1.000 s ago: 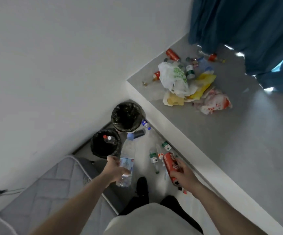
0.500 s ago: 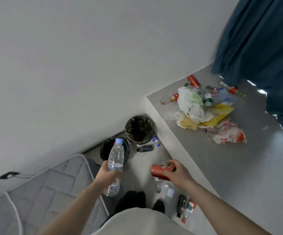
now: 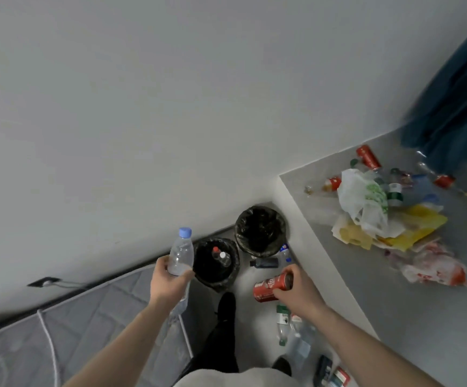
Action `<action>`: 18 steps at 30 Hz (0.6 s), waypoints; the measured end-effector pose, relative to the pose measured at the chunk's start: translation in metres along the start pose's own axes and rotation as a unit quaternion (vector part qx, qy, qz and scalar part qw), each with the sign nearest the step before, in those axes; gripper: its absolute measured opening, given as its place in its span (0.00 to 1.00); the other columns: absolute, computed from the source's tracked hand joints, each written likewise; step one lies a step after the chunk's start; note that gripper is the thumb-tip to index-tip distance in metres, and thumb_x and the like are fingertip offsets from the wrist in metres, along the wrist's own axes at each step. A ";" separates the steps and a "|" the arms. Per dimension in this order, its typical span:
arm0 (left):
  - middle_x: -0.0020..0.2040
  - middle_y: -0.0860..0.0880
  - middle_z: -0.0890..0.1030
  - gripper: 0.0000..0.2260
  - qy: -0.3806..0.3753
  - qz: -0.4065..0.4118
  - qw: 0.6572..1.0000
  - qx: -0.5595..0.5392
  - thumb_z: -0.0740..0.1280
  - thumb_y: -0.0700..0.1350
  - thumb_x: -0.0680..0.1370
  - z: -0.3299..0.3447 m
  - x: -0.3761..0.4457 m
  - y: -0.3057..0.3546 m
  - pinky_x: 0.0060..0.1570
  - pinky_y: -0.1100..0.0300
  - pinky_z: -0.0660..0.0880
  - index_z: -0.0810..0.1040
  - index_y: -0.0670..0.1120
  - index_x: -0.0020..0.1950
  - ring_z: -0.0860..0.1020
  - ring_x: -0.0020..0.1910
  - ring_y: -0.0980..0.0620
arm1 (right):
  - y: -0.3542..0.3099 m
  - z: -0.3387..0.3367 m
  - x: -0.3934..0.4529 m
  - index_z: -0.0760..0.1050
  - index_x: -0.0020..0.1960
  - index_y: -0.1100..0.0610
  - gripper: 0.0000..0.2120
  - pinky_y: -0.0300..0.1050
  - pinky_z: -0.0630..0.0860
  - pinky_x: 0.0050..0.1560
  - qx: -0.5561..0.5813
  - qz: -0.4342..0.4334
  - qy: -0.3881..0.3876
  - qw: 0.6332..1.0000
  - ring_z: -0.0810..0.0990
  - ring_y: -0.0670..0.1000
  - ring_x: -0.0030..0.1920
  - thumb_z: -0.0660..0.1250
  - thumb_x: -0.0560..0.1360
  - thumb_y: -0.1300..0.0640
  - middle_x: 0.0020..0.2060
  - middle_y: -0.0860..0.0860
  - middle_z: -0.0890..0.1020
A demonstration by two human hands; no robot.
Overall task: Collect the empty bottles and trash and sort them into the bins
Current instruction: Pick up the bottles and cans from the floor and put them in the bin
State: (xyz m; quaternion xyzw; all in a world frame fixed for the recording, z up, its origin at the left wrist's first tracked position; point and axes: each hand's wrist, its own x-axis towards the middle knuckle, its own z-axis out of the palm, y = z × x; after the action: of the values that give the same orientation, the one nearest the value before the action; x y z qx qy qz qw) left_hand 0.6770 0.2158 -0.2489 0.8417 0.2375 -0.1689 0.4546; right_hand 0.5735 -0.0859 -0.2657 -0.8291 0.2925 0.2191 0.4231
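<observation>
Your left hand (image 3: 171, 280) is wrapped around a clear water bottle (image 3: 181, 254), held upright just beside the nearer bin (image 3: 198, 263), which already holds bottles. Your right hand (image 3: 296, 289) grips a red can (image 3: 272, 285) on its side, nearer to you than the farther bin (image 3: 260, 229). You are at the sorting step: I think the bottle should drop into the bin beside it.

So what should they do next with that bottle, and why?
Probably tip the bottle into the nearer bin. The left hand holds it upright right beside that rim, and bottles already lie inside. The right hand grips a red can, which can follow.
</observation>
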 end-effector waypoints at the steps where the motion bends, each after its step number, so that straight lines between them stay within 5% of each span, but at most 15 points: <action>1: 0.48 0.53 0.80 0.19 -0.014 0.003 1.000 0.008 0.77 0.42 0.69 -0.001 0.013 0.003 0.43 0.55 0.75 0.73 0.50 0.56 0.80 0.44 0.52 | -0.009 0.005 0.010 0.70 0.55 0.48 0.22 0.51 0.79 0.53 0.002 -0.001 -0.002 1.000 0.79 0.48 0.48 0.75 0.64 0.54 0.50 0.47 0.77; 10: 0.55 0.50 0.76 0.36 -0.117 0.051 0.985 0.112 0.76 0.45 0.67 0.014 0.136 0.010 0.51 0.51 0.74 0.62 0.56 0.71 0.77 0.53 0.44 | -0.062 0.041 0.084 0.70 0.70 0.49 0.30 0.40 0.72 0.58 -0.031 0.017 0.001 0.999 0.75 0.48 0.57 0.73 0.69 0.57 0.61 0.46 0.72; 14: 0.56 0.49 0.74 0.29 -0.135 0.077 0.977 0.149 0.78 0.46 0.66 0.040 0.180 -0.004 0.56 0.53 0.72 0.71 0.52 0.63 0.76 0.55 0.46 | -0.065 0.062 0.116 0.67 0.71 0.47 0.33 0.45 0.74 0.63 -0.004 0.039 0.005 0.999 0.77 0.50 0.62 0.75 0.68 0.53 0.63 0.47 0.76; 18: 0.50 0.54 0.73 0.21 -0.110 0.093 0.975 0.166 0.79 0.52 0.66 0.073 0.217 -0.032 0.52 0.54 0.71 0.74 0.53 0.53 0.74 0.52 0.50 | -0.057 0.093 0.161 0.70 0.61 0.45 0.27 0.45 0.77 0.54 -0.001 0.056 0.009 0.998 0.81 0.49 0.55 0.77 0.67 0.44 0.53 0.43 0.79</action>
State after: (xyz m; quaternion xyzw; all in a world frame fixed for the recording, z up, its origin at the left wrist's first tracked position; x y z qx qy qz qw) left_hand 0.8339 0.2226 -0.4181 0.9003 0.0751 -0.2543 0.3451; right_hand 0.7194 -0.0303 -0.3818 -0.8138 0.3418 0.2356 0.4066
